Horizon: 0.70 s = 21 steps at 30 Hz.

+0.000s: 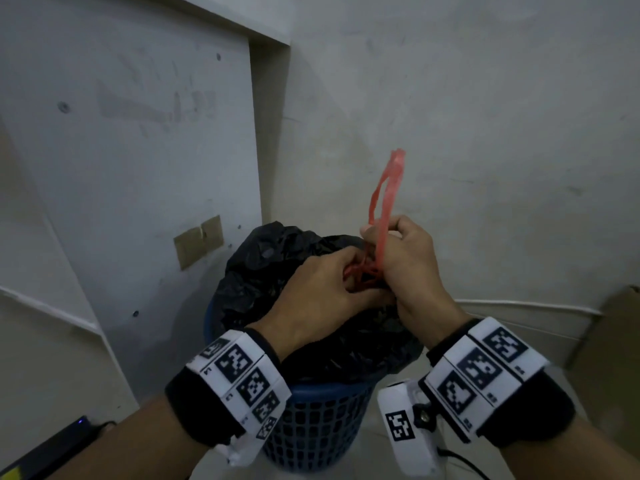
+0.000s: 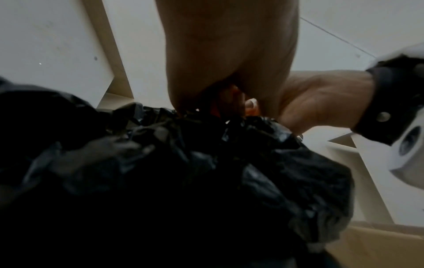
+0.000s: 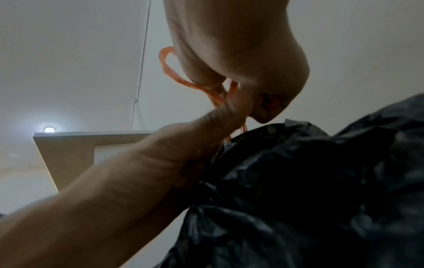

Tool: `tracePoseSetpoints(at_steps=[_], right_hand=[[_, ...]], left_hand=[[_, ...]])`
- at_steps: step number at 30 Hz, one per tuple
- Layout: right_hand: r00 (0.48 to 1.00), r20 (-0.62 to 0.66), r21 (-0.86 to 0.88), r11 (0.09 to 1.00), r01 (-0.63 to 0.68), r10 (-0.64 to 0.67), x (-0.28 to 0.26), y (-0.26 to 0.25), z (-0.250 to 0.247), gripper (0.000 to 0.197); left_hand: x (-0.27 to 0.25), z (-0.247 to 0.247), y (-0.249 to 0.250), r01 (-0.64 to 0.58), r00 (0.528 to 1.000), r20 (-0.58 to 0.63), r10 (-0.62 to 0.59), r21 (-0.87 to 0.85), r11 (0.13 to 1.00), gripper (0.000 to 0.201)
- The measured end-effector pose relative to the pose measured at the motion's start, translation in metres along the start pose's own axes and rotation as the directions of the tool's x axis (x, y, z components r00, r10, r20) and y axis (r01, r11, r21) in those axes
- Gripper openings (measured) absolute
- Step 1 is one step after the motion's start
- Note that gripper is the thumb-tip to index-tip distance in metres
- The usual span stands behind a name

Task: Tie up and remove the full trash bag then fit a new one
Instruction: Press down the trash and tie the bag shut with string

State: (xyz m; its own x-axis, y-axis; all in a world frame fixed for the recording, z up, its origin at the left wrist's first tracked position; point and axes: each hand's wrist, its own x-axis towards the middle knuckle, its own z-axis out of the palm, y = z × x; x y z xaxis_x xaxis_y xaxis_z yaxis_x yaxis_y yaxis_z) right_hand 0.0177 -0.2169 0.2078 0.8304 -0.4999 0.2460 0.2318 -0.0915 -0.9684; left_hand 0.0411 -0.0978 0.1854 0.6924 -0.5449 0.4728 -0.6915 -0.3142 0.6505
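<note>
Room: grey plaster wall [image 1: 450, 116] corner; pale door panel [image 1: 138, 133] at left with brown tape patches [image 1: 199, 241].
Floor: light; the blue mesh bin [image 1: 311, 420] stands on it near the corner.
Trash bag: black trash bag [image 1: 263, 268], bulging above the bin rim, mouth gathered at the top.
Drawstring: red drawstring [image 1: 384, 192], loop standing up above the right fist, tangled strands between both hands.
Left hand: left hand [image 1: 322, 289] fingers curled, pinching the red strands at the bag's neck.
Right hand: right hand [image 1: 408, 258] fisted round the drawstring loop.
Hidden: knot state unclear, covered by fingers; wrist views blurred.
Around: cardboard [image 1: 613, 341] at right edge; dark device [image 1: 52, 448] lower left, cut off.
</note>
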Motion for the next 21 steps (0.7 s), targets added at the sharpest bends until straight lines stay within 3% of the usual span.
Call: tracePoseSetpoints(at_steps=[5, 9, 12, 16, 21], right_hand=[[0.999, 0.048, 0.000, 1.000, 0.008, -0.008, -0.001, -0.003, 0.000, 0.016], [0.998, 0.070, 0.074, 0.997, -0.005, 0.000, 0.000, -0.005, -0.002, 0.008], [0.990, 0.125, -0.029, 0.997, 0.068, -0.064, 0.001, -0.002, -0.002, 0.008], [0.962, 0.230, -0.211, 0.957, 0.198, -0.148, 0.000, 0.005, 0.006, 0.013], [0.913, 0.382, -0.323, 0.905, 0.278, -0.144, -0.001, 0.001, 0.001, 0.017]], left_hand=[[0.000, 0.000, 0.000, -0.089, 0.988, -0.128, 0.087, -0.017, 0.996, 0.034], [0.006, -0.005, -0.004, 0.032, 0.977, -0.196, -0.082, -0.248, 0.968, 0.030], [0.014, -0.011, -0.012, 0.093, 0.944, -0.267, -0.196, -0.353, 0.931, 0.026], [0.014, -0.018, -0.008, 0.046, 0.956, -0.262, -0.131, -0.307, 0.951, 0.023], [0.011, -0.024, -0.010, 0.041, 0.974, -0.180, -0.137, -0.455, 0.889, 0.022]])
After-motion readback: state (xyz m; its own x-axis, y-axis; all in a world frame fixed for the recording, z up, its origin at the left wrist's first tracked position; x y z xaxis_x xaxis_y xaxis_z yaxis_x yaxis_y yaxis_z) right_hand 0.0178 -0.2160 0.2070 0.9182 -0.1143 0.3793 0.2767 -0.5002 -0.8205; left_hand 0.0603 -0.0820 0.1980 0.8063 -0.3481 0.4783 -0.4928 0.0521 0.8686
